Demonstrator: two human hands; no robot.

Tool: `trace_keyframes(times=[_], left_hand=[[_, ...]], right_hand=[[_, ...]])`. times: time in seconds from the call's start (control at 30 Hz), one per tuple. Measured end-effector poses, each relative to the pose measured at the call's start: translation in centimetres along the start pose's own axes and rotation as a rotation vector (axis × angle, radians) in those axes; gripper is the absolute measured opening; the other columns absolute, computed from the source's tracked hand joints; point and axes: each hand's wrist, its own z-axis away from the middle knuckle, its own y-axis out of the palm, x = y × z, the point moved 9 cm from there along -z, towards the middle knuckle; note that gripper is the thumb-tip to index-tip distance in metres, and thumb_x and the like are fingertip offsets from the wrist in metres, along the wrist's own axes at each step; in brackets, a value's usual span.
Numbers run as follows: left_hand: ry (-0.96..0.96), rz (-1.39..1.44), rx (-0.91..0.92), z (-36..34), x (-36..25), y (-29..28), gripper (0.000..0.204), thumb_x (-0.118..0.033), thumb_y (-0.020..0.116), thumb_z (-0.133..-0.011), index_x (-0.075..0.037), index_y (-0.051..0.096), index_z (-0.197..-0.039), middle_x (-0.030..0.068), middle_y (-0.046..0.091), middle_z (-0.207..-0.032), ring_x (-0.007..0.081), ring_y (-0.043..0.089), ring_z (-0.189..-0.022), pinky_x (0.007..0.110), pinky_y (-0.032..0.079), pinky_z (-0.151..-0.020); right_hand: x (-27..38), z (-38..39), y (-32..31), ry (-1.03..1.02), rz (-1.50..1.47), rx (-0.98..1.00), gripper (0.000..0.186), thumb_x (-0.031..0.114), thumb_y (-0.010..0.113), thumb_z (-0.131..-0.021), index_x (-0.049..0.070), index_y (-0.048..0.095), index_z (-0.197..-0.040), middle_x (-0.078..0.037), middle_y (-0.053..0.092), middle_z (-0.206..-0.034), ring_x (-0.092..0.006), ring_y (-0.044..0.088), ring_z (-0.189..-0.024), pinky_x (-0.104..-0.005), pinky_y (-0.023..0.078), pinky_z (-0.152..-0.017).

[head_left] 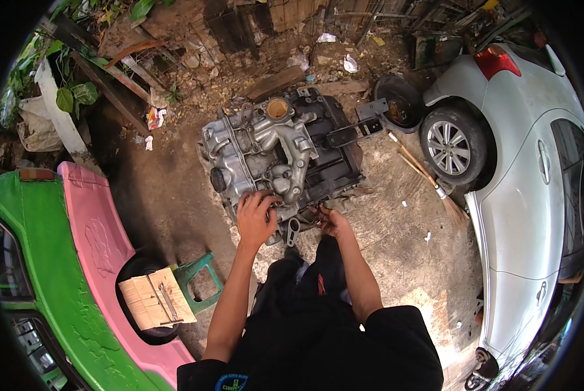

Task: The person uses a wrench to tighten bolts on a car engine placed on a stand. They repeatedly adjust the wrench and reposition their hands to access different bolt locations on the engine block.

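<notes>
A car engine (296, 163) sits on the ground in front of me, its silver valve cover and pipes on the left, dark parts on the right. A tan disc or opening (278, 109) shows near its far end, and a black round cap (218, 180) on its left side. My left hand (256, 214) rests on the near edge of the engine with its fingers apart. At the near right edge my right hand (331, 222) has its fingers pinched together; what they hold is too small to make out. Between the hands, a grey metal bracket (293, 232) with a slot sticks out toward me.
A silver car (520, 176) stands close on the right, a green and pink vehicle (86, 221) on the left. Long tools lie on cardboard (149, 301) beside a green stool (207, 280). A broom (429, 176) and black tub (399, 103) are right of the engine.
</notes>
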Motion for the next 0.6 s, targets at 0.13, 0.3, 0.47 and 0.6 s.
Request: trace_keyframes(times=[0.13, 0.3, 0.47, 0.6], left_hand=[[0.011, 0.028, -0.03, -0.1, -0.2, -0.2, 0.029, 0.0, 0.06, -0.076, -0.011, 0.074, -0.099, 0.0058, 0.072, -0.112, 0.029, 0.068, -0.102, 0.049, 0.044, -0.107], [0.01, 0.023, -0.025, -0.1, -0.2, -0.1, 0.028, -0.001, 0.06, -0.076, -0.01, 0.074, -0.098, 0.0064, 0.072, -0.11, 0.0294, 0.068, -0.103, 0.049, 0.045, -0.106], [0.008, 0.003, -0.013, 0.0, -0.1, 0.0, 0.028, -0.001, 0.061, -0.076, -0.011, 0.074, -0.099, 0.0056, 0.071, -0.112, 0.0292, 0.068, -0.104, 0.049, 0.045, -0.107], [0.007, -0.001, -0.008, -0.1, 0.0, 0.0, 0.027, -0.002, 0.063, -0.078, -0.014, 0.074, -0.099, 0.005, 0.071, -0.115, 0.0292, 0.068, -0.104, 0.049, 0.045, -0.107]], right_hand=[[-1.1, -1.6, -1.0, -0.016, -0.174, 0.01, 0.019, 0.026, 0.062, -0.108, 0.008, 0.063, -0.104, -0.01, 0.073, -0.106, -0.0181, 0.047, -0.071, -0.0303, 0.043, -0.064], [-1.7, -1.8, -1.5, -0.088, -0.179, 0.019, 0.019, 0.022, 0.063, -0.107, 0.003, 0.061, -0.107, -0.012, 0.066, -0.097, -0.0224, 0.056, -0.079, -0.0346, 0.052, -0.071], [-2.0, -1.9, -1.0, -0.221, -0.071, -0.137, 0.023, 0.013, 0.059, -0.108, -0.001, 0.054, -0.124, -0.019, 0.066, -0.104, -0.0371, 0.071, -0.103, -0.0508, 0.064, -0.092], [-2.6, -3.0, 0.0, -0.26, 0.027, -0.167, 0.029, 0.012, 0.056, -0.109, -0.003, 0.046, -0.132, -0.023, 0.067, -0.109, -0.0415, 0.073, -0.1, -0.0539, 0.067, -0.088]])
